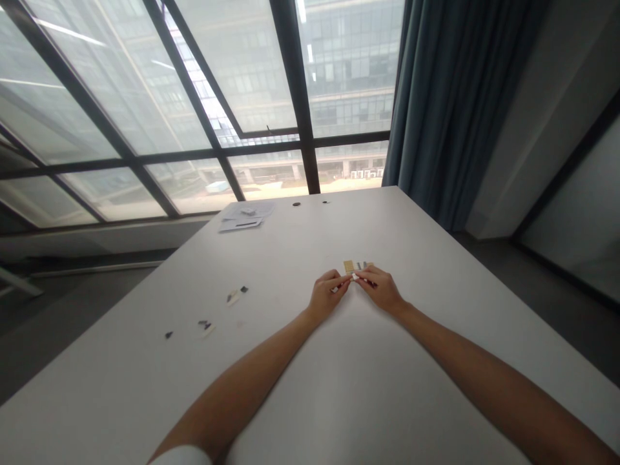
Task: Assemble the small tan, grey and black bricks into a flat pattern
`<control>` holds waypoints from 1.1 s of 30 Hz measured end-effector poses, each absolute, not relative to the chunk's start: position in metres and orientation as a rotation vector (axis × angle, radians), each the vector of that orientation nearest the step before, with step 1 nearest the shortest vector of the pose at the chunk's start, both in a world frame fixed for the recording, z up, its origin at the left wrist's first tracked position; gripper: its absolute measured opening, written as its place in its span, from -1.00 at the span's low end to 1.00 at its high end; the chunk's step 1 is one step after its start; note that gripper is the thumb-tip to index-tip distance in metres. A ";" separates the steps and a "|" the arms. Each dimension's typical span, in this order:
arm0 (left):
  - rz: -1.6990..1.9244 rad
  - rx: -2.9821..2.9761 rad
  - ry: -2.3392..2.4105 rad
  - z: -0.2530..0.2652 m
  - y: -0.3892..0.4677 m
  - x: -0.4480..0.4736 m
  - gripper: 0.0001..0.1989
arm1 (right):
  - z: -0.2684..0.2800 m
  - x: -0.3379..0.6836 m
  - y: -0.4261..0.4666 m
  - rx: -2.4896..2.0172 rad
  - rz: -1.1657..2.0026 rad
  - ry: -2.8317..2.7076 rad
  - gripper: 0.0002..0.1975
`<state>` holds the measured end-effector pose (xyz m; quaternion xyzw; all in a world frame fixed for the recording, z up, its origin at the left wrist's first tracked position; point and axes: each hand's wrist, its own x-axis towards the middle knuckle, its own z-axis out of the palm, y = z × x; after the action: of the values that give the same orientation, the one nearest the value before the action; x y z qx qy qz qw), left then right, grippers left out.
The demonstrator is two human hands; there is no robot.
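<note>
Both my hands meet over the middle of the white table. A small white piece sits between their fingertips; its kind is too small to make out. My left hand pinches it from the left, thumb and forefinger together. From the right, my right hand grips the same piece with closed fingers. Just beyond the fingertips lies a flat tan piece, with small grey and white bits beside it, partly covered by my right hand.
Left of my hands lie several small dark and cream pieces, among them a dark piece, a cream piece and another dark piece. Papers rest at the far left edge. A round dark disc is at the back, before the windows; a blue curtain hangs right.
</note>
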<state>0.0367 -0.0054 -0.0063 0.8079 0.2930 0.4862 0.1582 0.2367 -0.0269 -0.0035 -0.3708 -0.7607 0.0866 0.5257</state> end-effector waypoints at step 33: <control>1.159 2.356 0.900 -0.006 -0.010 0.040 -0.67 | -0.008 0.239 -0.023 -1.020 0.213 -1.769 -0.72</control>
<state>0.0402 -0.0105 -0.0057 0.8347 0.3188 0.4105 0.1822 0.2388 -0.0232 -0.0083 -0.4250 -0.7370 0.0886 0.5180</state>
